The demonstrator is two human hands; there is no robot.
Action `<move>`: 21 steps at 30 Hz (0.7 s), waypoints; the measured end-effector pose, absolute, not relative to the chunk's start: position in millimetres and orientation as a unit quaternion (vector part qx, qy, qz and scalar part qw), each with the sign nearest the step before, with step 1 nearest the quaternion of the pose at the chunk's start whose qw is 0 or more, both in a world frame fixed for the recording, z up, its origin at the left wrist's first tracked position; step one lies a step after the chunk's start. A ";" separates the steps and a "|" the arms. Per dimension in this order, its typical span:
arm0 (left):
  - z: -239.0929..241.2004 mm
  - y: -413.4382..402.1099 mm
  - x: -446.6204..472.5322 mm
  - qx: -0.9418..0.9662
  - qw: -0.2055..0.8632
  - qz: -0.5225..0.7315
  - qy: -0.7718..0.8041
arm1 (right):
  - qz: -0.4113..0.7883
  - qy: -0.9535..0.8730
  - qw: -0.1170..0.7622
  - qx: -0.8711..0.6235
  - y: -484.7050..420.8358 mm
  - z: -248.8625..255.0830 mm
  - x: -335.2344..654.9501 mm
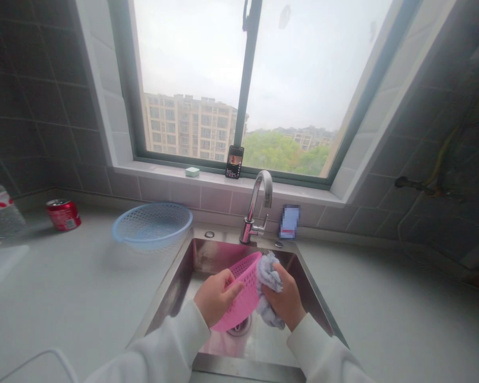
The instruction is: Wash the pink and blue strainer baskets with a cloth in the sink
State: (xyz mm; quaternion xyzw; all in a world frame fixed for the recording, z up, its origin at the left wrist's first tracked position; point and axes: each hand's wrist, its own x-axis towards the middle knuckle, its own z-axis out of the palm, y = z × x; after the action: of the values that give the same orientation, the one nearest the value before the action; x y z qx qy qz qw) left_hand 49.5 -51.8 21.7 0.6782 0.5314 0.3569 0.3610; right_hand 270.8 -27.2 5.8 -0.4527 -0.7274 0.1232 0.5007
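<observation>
Over the steel sink (303, 276) my left hand (214, 296) grips the rim of a pink perforated basket (243, 291), held tilted on its side. My right hand (287, 300) is closed round a bunched grey-white cloth (268, 276), which presses against the basket's right side. Both sleeves are white. Below the basket the drain (239, 329) partly shows.
A chrome tap (259, 205) stands behind the sink. A blue perforated basket (151, 226) sits on the counter at left, a red can (63, 214) lies further left beside a plastic bottle (0, 215). A phone (234, 161) and a small green box (192, 171) rest on the windowsill.
</observation>
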 end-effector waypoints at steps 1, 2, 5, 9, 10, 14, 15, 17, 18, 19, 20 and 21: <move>20.9 -52.4 50.5 0.685 0.353 0.353 0.530 | 0.123 -0.755 0.483 -0.426 -32.3 5.9 265.7; 20.1 -53.0 51.3 0.693 0.347 0.352 0.525 | 0.124 -0.785 0.458 -0.398 -36.8 5.6 260.8; 19.4 -53.9 51.2 0.713 0.336 0.360 0.500 | 0.146 -0.818 0.414 -0.372 -39.3 4.4 255.4; 22.7 -54.6 47.8 0.718 0.331 0.340 0.509 | 0.169 -0.738 0.463 -0.460 -17.4 8.3 275.7; 23.3 -54.7 47.3 0.720 0.327 0.335 0.512 | 0.160 -0.729 0.469 -0.473 -13.4 10.2 280.9; 20.6 -54.1 48.0 0.729 0.292 0.334 0.521 | 0.123 -0.771 0.460 -0.423 -23.4 14.3 275.9; 19.1 -53.5 48.3 0.733 0.284 0.336 0.519 | 0.113 -0.800 0.443 -0.388 -30.2 13.9 269.4; 16.4 -52.1 48.4 0.741 0.272 0.335 0.515 | 0.101 -0.843 0.410 -0.334 -40.6 11.9 257.6; 15.5 -51.6 48.1 0.742 0.270 0.333 0.516 | 0.100 -0.850 0.403 -0.325 -42.0 10.7 254.9; 15.2 -51.3 47.7 0.741 0.271 0.332 0.518 | 0.101 -0.844 0.410 -0.331 -40.3 9.6 255.4; 15.3 -51.3 47.3 0.737 0.275 0.332 0.520 | 0.103 -0.826 0.430 -0.351 -35.8 8.8 259.0; 15.9 -51.5 46.9 0.732 0.283 0.335 0.521 | 0.106 -0.804 0.449 -0.374 -29.4 8.3 265.2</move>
State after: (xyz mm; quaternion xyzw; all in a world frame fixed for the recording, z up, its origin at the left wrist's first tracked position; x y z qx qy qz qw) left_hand 46.9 -51.5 15.9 0.7324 0.5206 0.3354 0.2830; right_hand 265.2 -29.4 8.3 -0.3743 -0.8043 0.1065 0.4491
